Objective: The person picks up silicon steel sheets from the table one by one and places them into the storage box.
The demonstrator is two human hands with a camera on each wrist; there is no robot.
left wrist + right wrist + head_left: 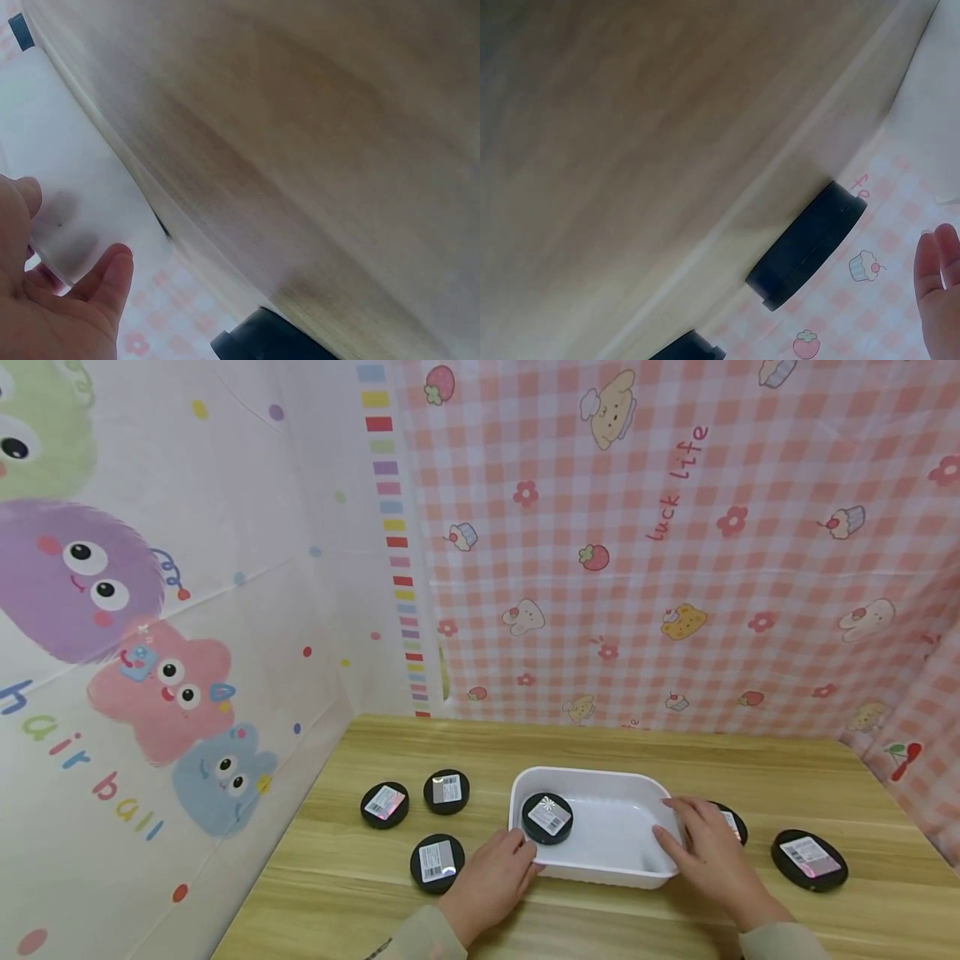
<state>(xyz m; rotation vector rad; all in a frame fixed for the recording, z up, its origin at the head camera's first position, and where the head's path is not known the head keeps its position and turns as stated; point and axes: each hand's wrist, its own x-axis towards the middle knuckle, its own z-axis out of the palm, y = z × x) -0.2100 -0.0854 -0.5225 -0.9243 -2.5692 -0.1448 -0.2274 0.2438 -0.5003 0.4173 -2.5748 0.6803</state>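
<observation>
A white rectangular plastic tub (pixel 600 877) stands on the table, with one flat round black container (pixel 547 818) inside at its left end, label up. My left hand (pixel 495 870) grips the tub's front left corner; in the left wrist view, fingertips (pixel 116 266) press the outside of its wall. At the right end, my right hand (pixel 708 847) lies over the rim with fingers extended and apart. The right wrist view shows its fingers (pixel 928 262) fairly straight close to the rim; whether they touch it I cannot tell.
Left of the tub lie three more round black containers (pixel 385 805), label up. Two others are on the right: one black container (pixel 738 827) partly behind my right hand, another black container (pixel 810 860) further out. Patterned cloth (pixel 600 610) hangs behind the wooden table (pixel 637 743).
</observation>
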